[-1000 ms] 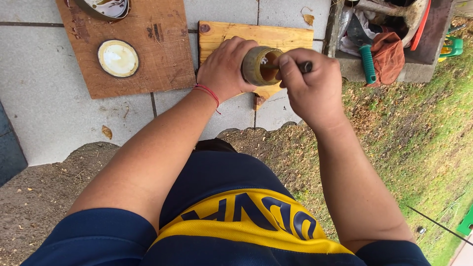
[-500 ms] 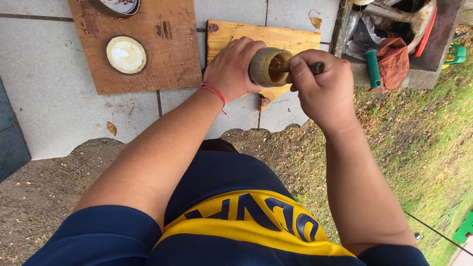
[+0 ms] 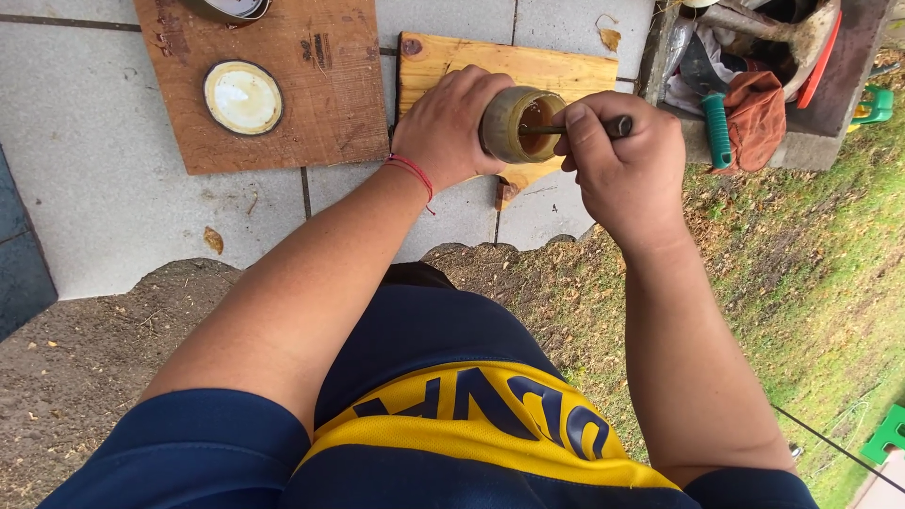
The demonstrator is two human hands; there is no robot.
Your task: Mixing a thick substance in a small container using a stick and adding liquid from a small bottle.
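My left hand (image 3: 452,127) grips a small round jar (image 3: 514,123), tilted with its open mouth toward me; brown stuff shows inside. My right hand (image 3: 627,165) is closed around a thin dark tool handle (image 3: 617,125) whose tip reaches into the jar's mouth. Both hands hover above a light wooden board (image 3: 528,71) lying on grey paving tiles. A red string is tied around my left wrist.
A darker wooden board (image 3: 311,113) to the left carries a round lid (image 3: 243,97) with a pale inside. A grey crate (image 3: 801,132) at the upper right holds cloths, a green-handled tool (image 3: 718,127) and metal parts. Grass and bare soil lie below.
Both hands with the jar and tool have drifted slightly right and down in view. The tool stays in the jar's mouth.
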